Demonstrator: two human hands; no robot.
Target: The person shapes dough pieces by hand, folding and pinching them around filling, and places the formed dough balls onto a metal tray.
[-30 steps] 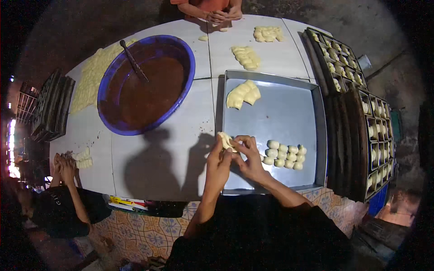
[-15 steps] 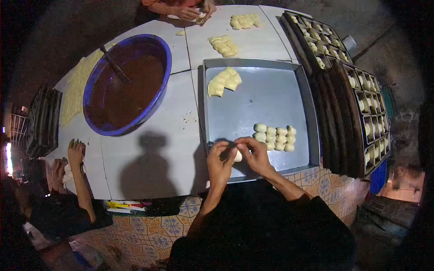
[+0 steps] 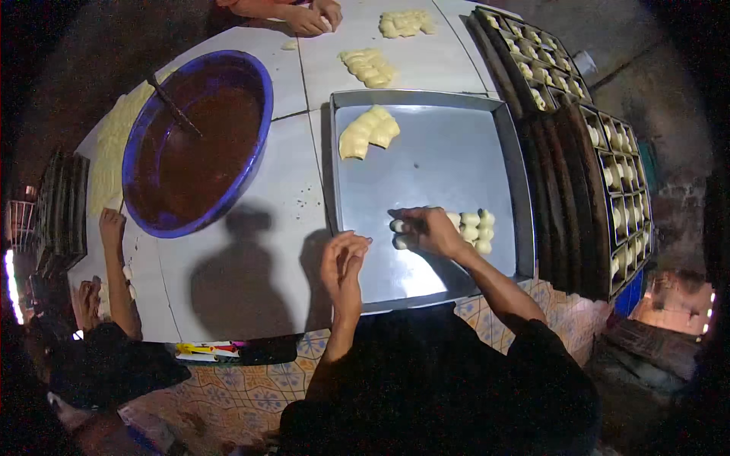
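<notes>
My right hand (image 3: 432, 231) is in the grey metal tray (image 3: 464, 163), its fingers closed around a small pale dough ball (image 3: 401, 242) at the left end of a cluster of dough balls (image 3: 473, 228). The hand covers part of that cluster. Over the tray's near left corner is my left hand (image 3: 344, 266), with nothing in it and its fingers loosely bent and apart. A yellowish slab of dough pieces (image 3: 369, 131) lies in the tray's far left corner.
Left of the tray stands a blue basin (image 3: 262, 144) of brown filling with a stick in it. Filled baking moulds (image 3: 620, 190) are stacked at right. More dough (image 3: 369, 67) lies on the white table (image 3: 293, 175). Other people's hands (image 3: 312, 19) work at the far side and left.
My hands have parted. The right one has moved from beside the left hand to the cluster's left end with a dough ball; the left has drawn slightly left, empty.
</notes>
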